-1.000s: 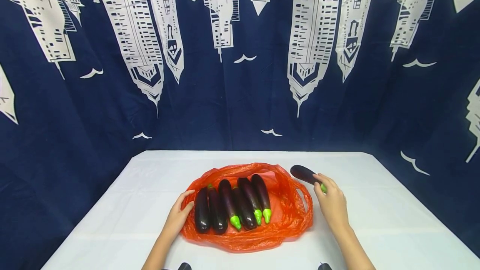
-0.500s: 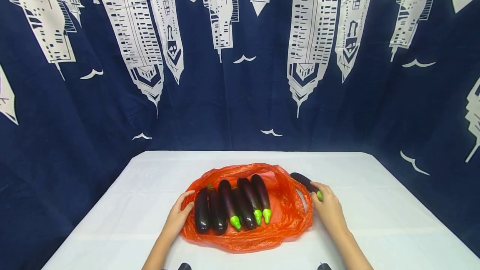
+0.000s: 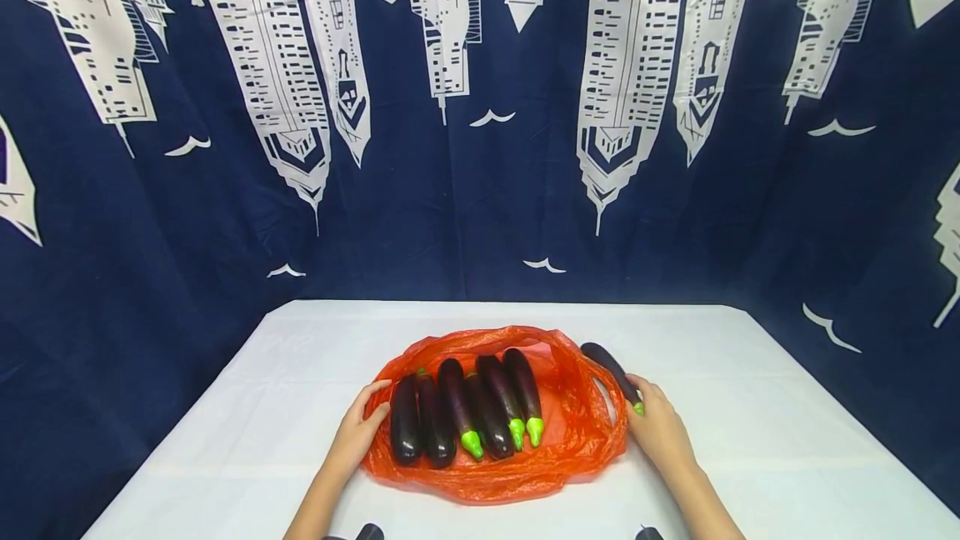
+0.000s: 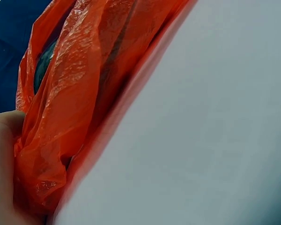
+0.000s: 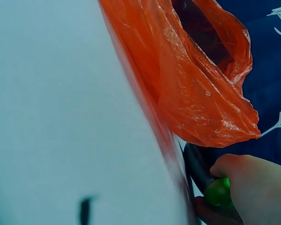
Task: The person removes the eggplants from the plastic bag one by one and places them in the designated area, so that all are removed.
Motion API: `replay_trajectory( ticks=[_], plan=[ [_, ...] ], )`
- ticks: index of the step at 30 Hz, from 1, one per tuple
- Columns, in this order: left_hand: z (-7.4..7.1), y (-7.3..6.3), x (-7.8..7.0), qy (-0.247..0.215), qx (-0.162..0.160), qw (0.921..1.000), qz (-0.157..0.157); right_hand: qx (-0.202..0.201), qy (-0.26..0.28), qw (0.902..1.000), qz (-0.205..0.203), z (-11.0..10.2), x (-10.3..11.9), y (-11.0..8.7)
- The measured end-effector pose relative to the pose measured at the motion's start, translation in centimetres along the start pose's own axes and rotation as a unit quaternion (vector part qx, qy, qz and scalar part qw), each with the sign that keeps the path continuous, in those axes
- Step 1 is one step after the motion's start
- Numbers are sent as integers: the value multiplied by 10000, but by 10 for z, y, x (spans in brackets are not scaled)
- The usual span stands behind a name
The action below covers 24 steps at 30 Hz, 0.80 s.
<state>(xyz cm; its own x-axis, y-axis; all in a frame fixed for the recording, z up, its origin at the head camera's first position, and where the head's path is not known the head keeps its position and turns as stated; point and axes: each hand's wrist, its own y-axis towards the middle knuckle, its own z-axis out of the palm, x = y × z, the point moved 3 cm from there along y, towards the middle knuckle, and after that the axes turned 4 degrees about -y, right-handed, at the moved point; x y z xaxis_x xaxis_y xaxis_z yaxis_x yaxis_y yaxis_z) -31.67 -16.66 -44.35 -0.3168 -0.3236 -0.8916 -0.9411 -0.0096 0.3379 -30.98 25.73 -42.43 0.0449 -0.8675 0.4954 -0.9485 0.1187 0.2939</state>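
A thin orange-red plastic bag (image 3: pixel 573 432) lies spread wide on the table. Several dark purple eggplants (image 3: pixel 442 419) sit side by side inside it, some with bright green stem ends. My left hand (image 3: pixel 356 433) holds the bag's left edge, where the plastic bunches beside my thumb (image 4: pixel 7 123) in the left wrist view. Just outside the bag's right side, my right hand (image 3: pixel 662 427) grips another eggplant (image 3: pixel 606 359) by its green end. In the right wrist view, thumb and finger lie around that green stem end (image 5: pixel 218 192); part of the eggplant is hidden.
The white table (image 3: pixel 225 407) extends to both sides of the bag. A dark blue cloth (image 3: pixel 465 215) with white buildings and birds hangs behind and around it. A bag handle loop (image 3: pixel 604 401) lies beside the right-hand eggplant.
My right hand has moved toward me and slightly left, bringing its eggplant close against the bag's right side and turning it steeper. The left hand and the bag stay put.
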Motion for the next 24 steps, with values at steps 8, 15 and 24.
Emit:
replay_trajectory(
  ticks=[8, 15, 24],
  plan=[
    [1, 3, 2, -97, 91, 9992, -370, 7, -1, 9999, 118, 3, -4, -1],
    [1, 2, 0, -66, 111, 9988, -483, -157, 588, 9981, 138, 7, -11, 1],
    [1, 0, -2, -86, 115, 9987, -492, -295, 1272, 9908, 363, 3, -10, 2]
  ],
)
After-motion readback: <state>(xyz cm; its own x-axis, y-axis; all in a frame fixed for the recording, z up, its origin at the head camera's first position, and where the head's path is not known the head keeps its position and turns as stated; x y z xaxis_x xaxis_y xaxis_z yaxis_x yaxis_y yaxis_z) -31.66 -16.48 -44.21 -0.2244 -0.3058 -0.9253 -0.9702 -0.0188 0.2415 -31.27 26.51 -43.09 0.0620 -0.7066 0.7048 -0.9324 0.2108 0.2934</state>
